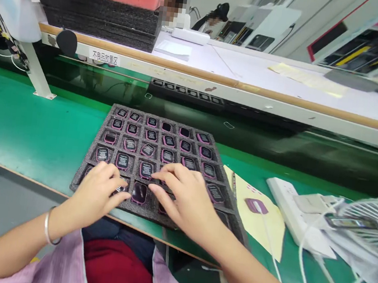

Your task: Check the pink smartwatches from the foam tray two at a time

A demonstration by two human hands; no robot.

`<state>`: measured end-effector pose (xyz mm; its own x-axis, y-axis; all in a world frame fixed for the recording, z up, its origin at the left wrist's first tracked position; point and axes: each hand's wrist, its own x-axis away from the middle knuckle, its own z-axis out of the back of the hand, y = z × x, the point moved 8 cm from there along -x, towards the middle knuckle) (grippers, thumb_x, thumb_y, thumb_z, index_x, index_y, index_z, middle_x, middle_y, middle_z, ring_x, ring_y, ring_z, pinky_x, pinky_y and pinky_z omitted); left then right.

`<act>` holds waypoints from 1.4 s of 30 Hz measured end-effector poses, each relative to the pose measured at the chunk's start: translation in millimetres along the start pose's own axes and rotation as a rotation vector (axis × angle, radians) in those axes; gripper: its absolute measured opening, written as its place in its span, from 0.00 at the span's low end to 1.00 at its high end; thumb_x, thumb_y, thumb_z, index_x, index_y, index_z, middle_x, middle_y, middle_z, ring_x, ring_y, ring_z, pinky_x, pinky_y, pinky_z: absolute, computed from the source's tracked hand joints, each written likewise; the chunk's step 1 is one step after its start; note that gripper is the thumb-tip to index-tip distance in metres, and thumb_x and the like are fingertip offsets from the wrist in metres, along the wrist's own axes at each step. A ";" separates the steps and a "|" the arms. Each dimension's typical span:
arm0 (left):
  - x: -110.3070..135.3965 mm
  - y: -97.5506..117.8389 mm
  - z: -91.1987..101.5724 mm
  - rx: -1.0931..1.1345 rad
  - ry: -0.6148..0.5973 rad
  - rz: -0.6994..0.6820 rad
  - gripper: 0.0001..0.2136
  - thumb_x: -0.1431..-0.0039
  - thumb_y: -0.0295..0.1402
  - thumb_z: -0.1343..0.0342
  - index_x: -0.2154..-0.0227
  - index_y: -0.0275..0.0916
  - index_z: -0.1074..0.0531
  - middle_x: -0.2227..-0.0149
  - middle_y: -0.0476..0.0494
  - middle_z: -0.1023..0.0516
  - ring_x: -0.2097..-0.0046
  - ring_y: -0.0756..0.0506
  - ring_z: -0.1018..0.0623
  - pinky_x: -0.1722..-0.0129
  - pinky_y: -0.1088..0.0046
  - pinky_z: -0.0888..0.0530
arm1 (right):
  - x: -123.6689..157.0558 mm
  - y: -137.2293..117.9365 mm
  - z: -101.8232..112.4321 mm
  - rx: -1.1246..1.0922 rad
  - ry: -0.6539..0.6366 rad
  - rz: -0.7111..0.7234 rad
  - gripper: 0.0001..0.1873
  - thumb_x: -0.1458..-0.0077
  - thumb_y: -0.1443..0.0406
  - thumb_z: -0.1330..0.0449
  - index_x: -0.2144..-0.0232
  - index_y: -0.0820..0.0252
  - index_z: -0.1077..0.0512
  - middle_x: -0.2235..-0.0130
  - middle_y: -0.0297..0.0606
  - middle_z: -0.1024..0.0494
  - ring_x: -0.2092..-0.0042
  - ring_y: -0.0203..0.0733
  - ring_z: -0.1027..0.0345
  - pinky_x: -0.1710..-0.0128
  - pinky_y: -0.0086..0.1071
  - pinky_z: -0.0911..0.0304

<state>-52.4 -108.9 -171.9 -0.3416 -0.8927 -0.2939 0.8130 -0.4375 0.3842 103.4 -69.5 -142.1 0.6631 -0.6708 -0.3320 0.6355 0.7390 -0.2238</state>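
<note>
A dark grey foam tray (82, 172) lies on the green bench in front of me. Its compartments hold several square smartwatch bodies with purple frames, most with white text on black screens. My left hand (100, 188) is over the front-left compartments, fingers curved and thumb apart, around a partly hidden watch (119, 189); whether it touches that watch is unclear. My right hand (186, 191) hovers over the front middle, thumb and fingers apart, fingertips close to a watch with lit text (146, 170). Between the hands, a dark-screened watch (140, 193) rests in its compartment. My right hand covers several compartments.
On the right, a purple square piece with a white cable (256, 206) lies on yellow paper (272, 232). Beyond it are a white power strip (291, 209) and a fan (372, 223). A raised shelf (225, 68) carries stacked black and red foam (97, 15). Two people are behind it.
</note>
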 end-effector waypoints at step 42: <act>-154.0 -10.8 6.0 0.830 0.072 0.361 0.14 0.49 0.32 0.43 0.58 0.38 0.33 0.72 0.54 0.33 0.73 0.51 0.34 0.73 0.74 0.37 | -51.4 93.6 -16.3 -1.810 -0.023 -0.405 0.26 0.49 0.62 0.25 0.49 0.55 0.25 0.64 0.33 0.24 0.70 0.34 0.28 0.71 0.27 0.32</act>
<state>-11.4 32.6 -125.5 -0.0789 -0.9939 -0.0767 0.2543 -0.0945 0.9625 122.4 35.2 -160.8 0.6121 -0.7908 -0.0075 -0.3976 -0.2995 -0.8673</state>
